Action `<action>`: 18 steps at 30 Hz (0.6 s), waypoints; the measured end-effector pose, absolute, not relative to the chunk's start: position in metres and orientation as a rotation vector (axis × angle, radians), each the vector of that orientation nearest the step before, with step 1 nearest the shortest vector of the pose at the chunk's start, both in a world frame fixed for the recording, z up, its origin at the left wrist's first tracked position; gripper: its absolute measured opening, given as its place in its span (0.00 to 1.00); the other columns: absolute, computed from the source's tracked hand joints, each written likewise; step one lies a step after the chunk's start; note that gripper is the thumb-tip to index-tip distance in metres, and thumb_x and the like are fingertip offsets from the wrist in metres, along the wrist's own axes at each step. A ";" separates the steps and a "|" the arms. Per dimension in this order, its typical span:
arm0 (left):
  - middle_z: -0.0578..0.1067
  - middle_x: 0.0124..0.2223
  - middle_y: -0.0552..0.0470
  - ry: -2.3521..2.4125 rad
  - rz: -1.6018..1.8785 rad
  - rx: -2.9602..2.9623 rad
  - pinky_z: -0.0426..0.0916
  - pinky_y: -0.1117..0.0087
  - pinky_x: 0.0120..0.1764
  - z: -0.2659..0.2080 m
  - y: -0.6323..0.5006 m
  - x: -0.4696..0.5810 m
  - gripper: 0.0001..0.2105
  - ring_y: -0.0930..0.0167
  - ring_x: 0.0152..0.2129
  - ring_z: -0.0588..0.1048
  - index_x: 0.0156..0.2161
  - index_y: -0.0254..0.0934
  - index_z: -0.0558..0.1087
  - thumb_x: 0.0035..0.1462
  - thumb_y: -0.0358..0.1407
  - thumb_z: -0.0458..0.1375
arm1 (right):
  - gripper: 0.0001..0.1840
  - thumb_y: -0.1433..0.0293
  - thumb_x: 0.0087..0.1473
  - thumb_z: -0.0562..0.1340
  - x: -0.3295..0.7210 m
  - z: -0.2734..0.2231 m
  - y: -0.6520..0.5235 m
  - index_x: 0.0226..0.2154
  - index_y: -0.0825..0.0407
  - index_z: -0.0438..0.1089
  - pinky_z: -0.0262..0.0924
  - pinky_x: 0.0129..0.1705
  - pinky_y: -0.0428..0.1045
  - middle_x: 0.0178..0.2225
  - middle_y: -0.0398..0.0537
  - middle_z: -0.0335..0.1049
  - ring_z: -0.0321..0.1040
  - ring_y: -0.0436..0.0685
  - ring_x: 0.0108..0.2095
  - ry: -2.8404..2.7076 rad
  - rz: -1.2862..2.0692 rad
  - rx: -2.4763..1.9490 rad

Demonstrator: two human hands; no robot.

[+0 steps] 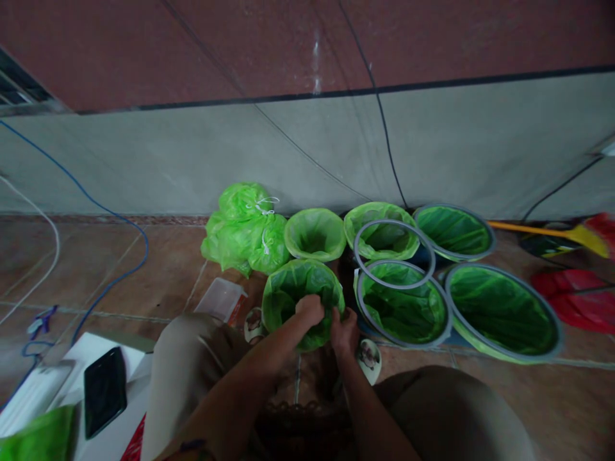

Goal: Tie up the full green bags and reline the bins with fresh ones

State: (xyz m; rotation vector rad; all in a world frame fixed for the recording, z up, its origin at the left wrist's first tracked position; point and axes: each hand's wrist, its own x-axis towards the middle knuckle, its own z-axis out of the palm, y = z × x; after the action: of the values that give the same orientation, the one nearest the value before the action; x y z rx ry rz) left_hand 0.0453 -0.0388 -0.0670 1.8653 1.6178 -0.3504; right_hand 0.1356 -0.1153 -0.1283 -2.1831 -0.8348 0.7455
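Between my feet stands a bin lined with a green garbage bag, its edge folded over the rim. My left hand reaches over the rim into the bag; its fingers look curled, and what they hold, if anything, is hidden. At the bin's right edge my right hand is closed on the bag's rim. A loose grey ring lies tilted across two lined bins just to the right. One of these, the near lined bin, has its own grey ring around the top.
Tied green bags are piled by the wall at left. More lined bins stand behind and to the right. A clear plastic container, a black phone, purple scissors, a blue cable and a red dustpan lie around.
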 end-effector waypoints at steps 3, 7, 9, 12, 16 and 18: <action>0.78 0.49 0.37 1.750 -0.216 1.877 0.69 0.64 0.51 -0.059 -0.027 0.058 0.23 0.60 0.50 0.76 0.50 0.31 0.76 0.68 0.45 0.44 | 0.28 0.53 0.61 0.47 0.136 -0.133 -0.115 0.47 0.58 0.69 0.60 0.38 0.53 0.42 0.67 0.76 0.73 0.66 0.41 -0.780 0.675 -2.128; 0.79 0.49 0.36 1.779 -0.158 1.823 0.70 0.64 0.49 -0.059 -0.014 0.082 0.32 0.57 0.49 0.76 0.48 0.31 0.77 0.61 0.59 0.47 | 0.27 0.57 0.62 0.45 0.137 -0.137 -0.116 0.44 0.58 0.70 0.58 0.36 0.53 0.39 0.65 0.76 0.72 0.64 0.37 -0.827 0.696 -2.121; 0.79 0.48 0.35 1.757 -0.128 1.795 0.71 0.63 0.49 -0.066 -0.009 0.089 0.30 0.55 0.49 0.76 0.46 0.31 0.78 0.57 0.58 0.54 | 0.26 0.57 0.62 0.45 0.137 -0.138 -0.117 0.43 0.57 0.70 0.57 0.35 0.53 0.38 0.64 0.76 0.72 0.64 0.36 -0.852 0.714 -2.114; 0.80 0.44 0.39 1.676 -0.005 1.715 0.71 0.66 0.47 -0.080 -0.005 0.088 0.16 0.59 0.45 0.78 0.40 0.32 0.80 0.58 0.44 0.59 | 0.25 0.58 0.62 0.45 0.137 -0.139 -0.117 0.41 0.56 0.71 0.57 0.36 0.52 0.37 0.61 0.76 0.71 0.63 0.35 -0.895 0.714 -2.094; 0.82 0.35 0.47 1.621 0.044 1.601 0.71 0.75 0.35 -0.096 -0.009 0.071 0.12 0.71 0.31 0.79 0.41 0.32 0.79 0.63 0.34 0.53 | 0.24 0.60 0.62 0.44 0.135 -0.139 -0.115 0.34 0.54 0.70 0.57 0.36 0.52 0.32 0.60 0.75 0.71 0.63 0.33 -0.945 0.713 -2.149; 0.81 0.33 0.48 1.631 0.042 1.570 0.70 0.76 0.31 -0.099 -0.013 0.062 0.13 0.72 0.27 0.78 0.40 0.30 0.79 0.64 0.31 0.52 | 0.23 0.60 0.62 0.44 0.135 -0.140 -0.114 0.32 0.53 0.69 0.57 0.35 0.53 0.32 0.61 0.75 0.71 0.63 0.33 -0.941 0.705 -2.170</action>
State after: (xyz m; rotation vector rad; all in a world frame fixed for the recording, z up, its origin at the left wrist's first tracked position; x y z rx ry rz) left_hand 0.0619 -0.0129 -0.0993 1.5700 1.6312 0.0416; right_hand 0.1345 -0.1135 -0.1398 -2.1701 -0.9412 0.7054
